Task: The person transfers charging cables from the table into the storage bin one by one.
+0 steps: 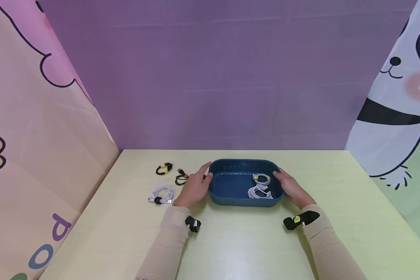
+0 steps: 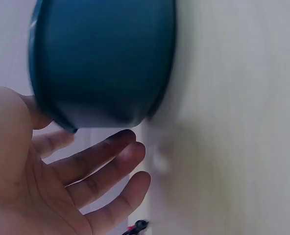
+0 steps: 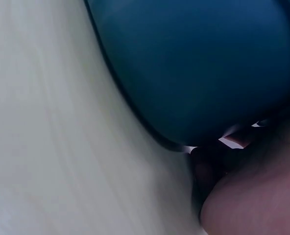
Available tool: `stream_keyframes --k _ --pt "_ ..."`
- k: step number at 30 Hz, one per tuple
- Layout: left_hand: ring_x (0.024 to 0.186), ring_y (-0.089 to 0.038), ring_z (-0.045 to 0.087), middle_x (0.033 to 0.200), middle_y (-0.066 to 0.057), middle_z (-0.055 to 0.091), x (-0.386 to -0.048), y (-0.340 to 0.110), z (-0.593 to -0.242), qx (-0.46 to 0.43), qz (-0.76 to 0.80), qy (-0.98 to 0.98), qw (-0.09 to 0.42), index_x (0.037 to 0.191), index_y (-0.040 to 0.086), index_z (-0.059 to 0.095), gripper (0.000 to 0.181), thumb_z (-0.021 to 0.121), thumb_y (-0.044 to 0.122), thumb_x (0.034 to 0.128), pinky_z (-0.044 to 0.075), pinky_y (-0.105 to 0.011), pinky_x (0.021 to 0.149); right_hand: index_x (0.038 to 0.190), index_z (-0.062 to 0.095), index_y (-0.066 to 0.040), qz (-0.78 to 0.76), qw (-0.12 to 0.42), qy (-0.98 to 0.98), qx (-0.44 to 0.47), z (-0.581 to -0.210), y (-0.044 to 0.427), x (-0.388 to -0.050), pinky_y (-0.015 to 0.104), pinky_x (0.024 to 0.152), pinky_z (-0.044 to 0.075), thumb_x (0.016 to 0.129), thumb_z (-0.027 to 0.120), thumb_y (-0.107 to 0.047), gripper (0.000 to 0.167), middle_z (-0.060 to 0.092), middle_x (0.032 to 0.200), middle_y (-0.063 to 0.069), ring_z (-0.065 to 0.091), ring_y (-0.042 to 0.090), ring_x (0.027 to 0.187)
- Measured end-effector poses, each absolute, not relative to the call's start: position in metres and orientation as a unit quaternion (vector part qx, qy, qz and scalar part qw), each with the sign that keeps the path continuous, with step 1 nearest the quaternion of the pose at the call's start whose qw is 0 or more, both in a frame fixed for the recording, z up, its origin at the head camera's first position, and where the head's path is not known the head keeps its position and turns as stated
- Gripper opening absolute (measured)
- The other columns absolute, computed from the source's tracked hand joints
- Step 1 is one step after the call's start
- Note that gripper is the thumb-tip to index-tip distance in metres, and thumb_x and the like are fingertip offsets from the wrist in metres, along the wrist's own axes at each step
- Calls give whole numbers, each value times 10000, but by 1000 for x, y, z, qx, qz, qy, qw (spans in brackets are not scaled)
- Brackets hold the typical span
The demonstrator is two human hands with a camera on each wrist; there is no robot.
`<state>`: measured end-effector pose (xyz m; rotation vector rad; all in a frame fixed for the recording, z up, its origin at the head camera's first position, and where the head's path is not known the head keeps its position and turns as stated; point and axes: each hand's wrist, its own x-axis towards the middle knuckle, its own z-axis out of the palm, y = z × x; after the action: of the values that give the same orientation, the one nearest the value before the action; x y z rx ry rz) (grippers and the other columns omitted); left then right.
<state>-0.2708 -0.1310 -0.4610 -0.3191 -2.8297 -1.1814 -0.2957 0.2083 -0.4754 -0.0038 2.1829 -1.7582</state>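
A dark blue rectangular plastic basin [image 1: 227, 202] with rounded corners is between the two hands. Inside, toward its right end, are a coiled white cable with a yellow tie [image 1: 261, 179] and a coiled white cable with a black tie [image 1: 260, 192]. At the left end, my left hand [image 1: 195, 187] touches the rim near the thumb; its other fingers [image 2: 108, 171] spread out loosely beside the wall. My right hand [image 1: 291, 187] grips the right end, thumb over the rim and fingers outside. In the right wrist view, shadow hides most fingers under the basin [image 3: 199, 73].
Left of the basin lie a black cable coil with a yellow tie [image 1: 164, 168], a black cable with a red tie [image 1: 181, 177] and a white cable coil with a black tie [image 1: 161, 194]. A purple backdrop [image 1: 231, 77] rises behind the table [image 1: 238, 241].
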Motion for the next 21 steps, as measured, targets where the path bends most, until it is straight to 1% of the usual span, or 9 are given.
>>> stream_keyframes --k 2,4,5,7,11,12,14,18,21 --pt "785 -177 657 975 -77 742 -270 -135 -457 -98 -382 -918 32 1551 162 442 482 459 311 1092 517 -397 768 1621 -68 -8 -618 169 768 0 -475 208 -295 542 1273 27 1121 307 -302 691 -107 1710 195 -120 377 1586" --pt "885 -216 699 1039 -97 756 -269 -140 -452 -94 -379 -920 39 1510 154 499 455 470 314 1085 541 -445 838 1620 -76 -9 -615 172 770 0 -474 208 -295 549 1271 22 1122 298 -304 689 -113 1708 200 -124 385 1583" --pt "921 -241 708 1059 -104 758 -268 -144 -449 -92 -378 -920 42 1491 145 521 444 476 314 1082 532 -477 904 1621 -76 -12 -614 173 770 0 -473 208 -295 551 1270 20 1122 294 -307 687 -112 1708 199 -124 386 1583" --pt "987 -271 711 1106 -112 756 -268 -151 -444 -84 -374 -922 52 1451 142 564 417 492 310 1076 526 -505 942 1621 -80 -16 -612 174 771 0 -472 209 -294 558 1268 16 1123 292 -316 690 -114 1707 201 -127 391 1582" --pt "959 -272 713 1090 -117 756 -268 -168 -436 -58 -366 -926 64 1392 118 609 380 528 289 1063 539 -486 901 1621 -79 -20 -612 174 772 -4 -472 210 -295 560 1268 8 1124 298 -343 703 -117 1707 198 -135 390 1580" --pt "929 -266 714 1078 -117 757 -268 -172 -435 -50 -365 -928 65 1379 113 618 371 537 282 1058 551 -463 836 1621 -81 -19 -611 174 773 -6 -472 210 -295 563 1267 5 1124 300 -349 708 -120 1706 200 -139 394 1579" --pt "869 -248 713 1051 -115 760 -268 -179 -434 -35 -358 -931 67 1353 99 635 357 558 265 1047 551 -434 790 1620 -85 -22 -607 175 775 -7 -472 211 -295 571 1264 3 1123 295 -364 712 -126 1705 199 -145 399 1576" --pt "795 -228 697 1017 -118 757 -268 -185 -437 -20 -341 -937 74 1287 77 671 313 599 221 1019 540 -394 717 1624 -81 -33 -606 178 775 -9 -475 211 -296 571 1264 2 1125 285 -363 701 -125 1709 188 -147 393 1578" --pt "776 -224 682 991 -115 752 -270 -185 -443 -19 -324 -942 83 1197 67 707 246 631 186 996 529 -373 687 1628 -76 -42 -608 179 773 -12 -476 211 -297 567 1266 1 1128 277 -354 686 -121 1713 176 -146 384 1581"
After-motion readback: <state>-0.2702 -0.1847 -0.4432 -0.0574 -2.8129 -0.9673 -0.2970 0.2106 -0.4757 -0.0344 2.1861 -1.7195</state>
